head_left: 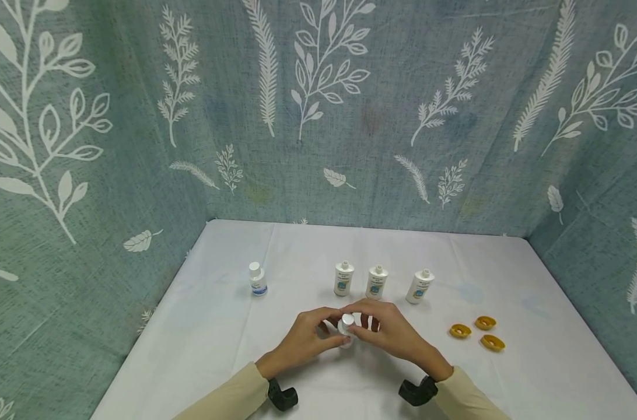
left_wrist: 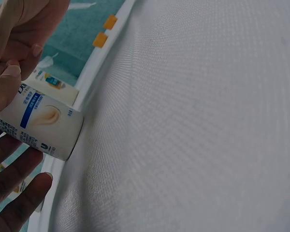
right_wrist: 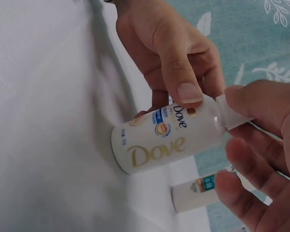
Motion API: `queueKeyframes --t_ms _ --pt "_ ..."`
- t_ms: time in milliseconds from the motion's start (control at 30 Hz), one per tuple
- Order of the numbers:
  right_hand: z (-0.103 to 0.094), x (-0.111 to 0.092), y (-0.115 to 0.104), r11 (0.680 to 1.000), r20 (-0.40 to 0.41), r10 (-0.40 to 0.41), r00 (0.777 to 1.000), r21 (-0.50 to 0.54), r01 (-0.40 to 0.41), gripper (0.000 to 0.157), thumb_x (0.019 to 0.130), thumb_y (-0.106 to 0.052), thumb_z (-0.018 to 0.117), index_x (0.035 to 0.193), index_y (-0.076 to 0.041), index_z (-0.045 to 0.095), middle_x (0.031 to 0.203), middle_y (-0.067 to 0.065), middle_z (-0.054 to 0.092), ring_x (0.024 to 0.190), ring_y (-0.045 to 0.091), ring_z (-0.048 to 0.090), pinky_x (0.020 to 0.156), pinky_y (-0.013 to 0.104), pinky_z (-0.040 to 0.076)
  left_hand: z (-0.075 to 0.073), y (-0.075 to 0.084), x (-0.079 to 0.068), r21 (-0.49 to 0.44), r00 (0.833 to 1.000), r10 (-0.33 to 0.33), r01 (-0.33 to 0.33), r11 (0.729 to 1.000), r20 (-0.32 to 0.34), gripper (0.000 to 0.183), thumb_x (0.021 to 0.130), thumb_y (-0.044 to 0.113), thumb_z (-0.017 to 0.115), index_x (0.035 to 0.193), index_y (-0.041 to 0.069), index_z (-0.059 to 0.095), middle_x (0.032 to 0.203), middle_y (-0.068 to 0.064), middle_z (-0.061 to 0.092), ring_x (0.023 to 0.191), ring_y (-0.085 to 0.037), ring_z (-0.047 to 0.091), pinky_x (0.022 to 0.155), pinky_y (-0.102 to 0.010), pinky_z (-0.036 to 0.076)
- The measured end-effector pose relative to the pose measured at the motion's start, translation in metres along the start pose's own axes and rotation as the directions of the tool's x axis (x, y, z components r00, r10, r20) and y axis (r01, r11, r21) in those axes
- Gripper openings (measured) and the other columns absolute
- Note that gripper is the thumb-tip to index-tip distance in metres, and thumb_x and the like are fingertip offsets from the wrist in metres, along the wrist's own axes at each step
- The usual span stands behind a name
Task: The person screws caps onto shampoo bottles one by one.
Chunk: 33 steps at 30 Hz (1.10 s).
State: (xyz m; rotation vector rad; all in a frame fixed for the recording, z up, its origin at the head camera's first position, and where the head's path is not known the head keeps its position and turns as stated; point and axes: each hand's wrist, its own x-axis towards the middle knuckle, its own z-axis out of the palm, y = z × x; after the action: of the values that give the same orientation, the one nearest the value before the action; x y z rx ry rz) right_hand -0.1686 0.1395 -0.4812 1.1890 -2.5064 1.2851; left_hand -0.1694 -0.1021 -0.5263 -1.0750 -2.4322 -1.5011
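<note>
Your left hand [head_left: 303, 340] is grasping the white bottle [right_wrist: 159, 145] by its body, the thumb pressing on its front near the shoulder. Your right hand [head_left: 391, 330] is pinching the white cap [right_wrist: 234, 113] at its neck. It seems to me that one hand steadies the body so that the other can act on the cap without the bottle turning along. The bottle is upright at the near middle of the bench [head_left: 166, 350], close to you, which probably gives both arms an easy reach; whether its base rests fully on the cloth, I cannot tell.

Its wall is opaque, so you cannot see what is inside, and how tightly the cap sits is also not visible.

Behind your hands stand three bottles [head_left: 376, 283], with narrow necks showing on top; their content is hidden too. To the left, well apart, stands a small bottle [head_left: 258, 281] under a white cap of its own. On the right lie three yellow rings [head_left: 460, 331], near one another, perhaps put aside to leave space for the hands.
</note>
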Motion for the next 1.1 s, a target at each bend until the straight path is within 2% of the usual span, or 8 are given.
queueKeyframes --t_ms 167,467,633,900,1100 --pt "0.0014 0.0005 0.0012 1.000 -0.031 -0.004 1.000 -0.002 0.004 0.033 0.093 -0.021 0.080 0.125 -0.019 0.072 0.109 -0.011 0.071 0.074 0.008 0.058 0.055 0.029 0.054 0.0001 -0.0008 0.0001 0.003 1.000 -0.003 0.003 1.000 0.003 0.045 0.088 0.029 0.085 0.127 0.015 0.069 0.116 0.007 0.071 0.097 -0.008 0.067 0.076 -0.030 0.060" --pt "-0.0026 -0.0001 0.0017 1.000 -0.001 -0.005 1.000 0.028 0.005 0.038 0.097 -0.021 0.076 0.133 -0.018 0.068 0.120 -0.008 0.070 0.077 0.008 0.059 0.056 0.031 0.056 0.0006 -0.0030 0.0002 0.011 1.000 0.000 0.000 1.000 0.004 0.045 0.088 0.032 0.084 0.127 0.015 0.069 0.116 0.007 0.071 0.097 -0.007 0.066 0.076 -0.030 0.060" --pt "-0.0018 0.0006 0.0027 0.999 -0.003 -0.009 1.000 0.033 0.009 0.030 0.098 -0.021 0.073 0.128 -0.020 0.070 0.114 -0.010 0.071 0.077 0.006 0.058 0.058 0.029 0.055 0.0006 -0.0038 0.0000 0.010 1.000 -0.005 0.004 1.000 0.004 0.046 0.088 0.032 0.085 0.127 0.015 0.069 0.115 0.007 0.071 0.097 -0.007 0.067 0.076 -0.030 0.060" --pt "0.0021 0.0021 0.0028 1.000 -0.074 0.012 0.997 0.019 -0.011 0.028 0.091 -0.027 0.081 0.117 -0.022 0.072 0.106 -0.012 0.070 0.074 0.009 0.059 0.055 0.030 0.055 0.0009 -0.0042 0.0006 0.013 1.000 0.005 -0.005 1.000 -0.009 0.044 0.088 0.030 0.085 0.126 0.014 0.069 0.115 0.006 0.072 0.096 -0.008 0.067 0.076 -0.029 0.060" --pt "0.0002 0.0008 0.0024 0.999 -0.020 0.005 1.000 0.050 -0.004 0.033 0.094 -0.023 0.078 0.126 -0.022 0.070 0.116 -0.009 0.070 0.076 0.010 0.061 0.055 0.027 0.055 0.0005 -0.0032 -0.0003 -0.002 1.000 -0.008 0.008 1.000 -0.005 0.045 0.088 0.031 0.085 0.126 0.012 0.069 0.116 0.003 0.072 0.097 -0.008 0.067 0.076 -0.030 0.060"
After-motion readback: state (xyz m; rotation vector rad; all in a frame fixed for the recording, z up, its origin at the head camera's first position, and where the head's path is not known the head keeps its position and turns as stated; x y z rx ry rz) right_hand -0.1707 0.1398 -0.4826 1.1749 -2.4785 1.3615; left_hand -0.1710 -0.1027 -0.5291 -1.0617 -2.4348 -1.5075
